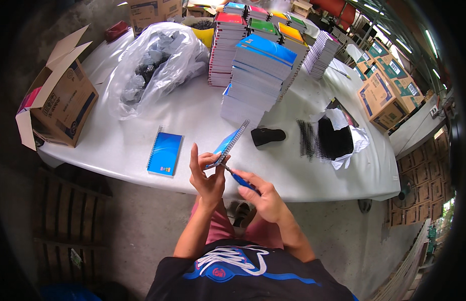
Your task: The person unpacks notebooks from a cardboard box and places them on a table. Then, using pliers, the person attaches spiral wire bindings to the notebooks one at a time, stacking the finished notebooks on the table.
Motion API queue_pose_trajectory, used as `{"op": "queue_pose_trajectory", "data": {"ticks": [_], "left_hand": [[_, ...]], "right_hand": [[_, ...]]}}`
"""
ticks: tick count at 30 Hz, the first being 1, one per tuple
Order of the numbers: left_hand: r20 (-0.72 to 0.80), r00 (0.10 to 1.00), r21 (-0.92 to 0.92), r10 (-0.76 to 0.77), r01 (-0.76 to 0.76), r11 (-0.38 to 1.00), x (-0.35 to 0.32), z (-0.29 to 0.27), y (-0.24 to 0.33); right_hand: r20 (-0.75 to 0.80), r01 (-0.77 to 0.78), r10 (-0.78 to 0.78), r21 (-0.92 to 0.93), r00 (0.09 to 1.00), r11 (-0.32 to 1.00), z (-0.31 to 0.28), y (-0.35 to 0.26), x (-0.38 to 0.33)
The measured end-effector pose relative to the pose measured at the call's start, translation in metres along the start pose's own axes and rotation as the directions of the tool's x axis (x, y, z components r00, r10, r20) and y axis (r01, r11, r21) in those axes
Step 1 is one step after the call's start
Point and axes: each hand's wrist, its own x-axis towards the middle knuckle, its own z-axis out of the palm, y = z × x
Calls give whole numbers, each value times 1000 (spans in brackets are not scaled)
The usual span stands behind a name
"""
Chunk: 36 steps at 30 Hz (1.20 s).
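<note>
My left hand (207,178) grips a blue spiral notebook (226,144) by its lower end and holds it tilted above the table's front edge. A dark wire coil (238,136) runs along the notebook's right side and sticks out past its upper end. In my right hand (265,199) are blue-handled pliers (243,181), fingers wrapped round the handles. Their metal tip meets the coil's lower end, close to my left fingers; the exact contact is too small to see. Another blue spiral notebook (165,153) lies flat on the table to the left.
Tall stacks of blue-covered notebooks (258,75) and red-covered ones (228,50) stand farther back. A black block-like object (268,136), loose wire coils (306,140) and a paper-wrapped coil bundle (335,139) lie right. Leftward are a clear plastic bag (155,70) and an open carton (67,103). Closed cartons (383,95) sit far right.
</note>
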Motion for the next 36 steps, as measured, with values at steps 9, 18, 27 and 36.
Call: {"op": "queue_pose_trajectory", "data": {"ticks": [9, 18, 27, 36], "left_hand": [[-41, 997, 122, 62, -57, 991, 11, -12, -6], [723, 691, 280, -6, -285, 917, 135, -63, -27], [626, 518, 775, -583, -331, 538, 70, -71, -86], [335, 665, 918, -667, -72, 390, 56, -84, -76]], "right_hand": [[-242, 36, -189, -522, 952, 852, 12, 30, -4], [-485, -391, -38, -747, 874, 538, -77, 69, 0], [-636, 60, -213, -253, 742, 966, -179, -91, 127], [-496, -255, 141, -169, 857, 952, -207, -114, 194]]}}
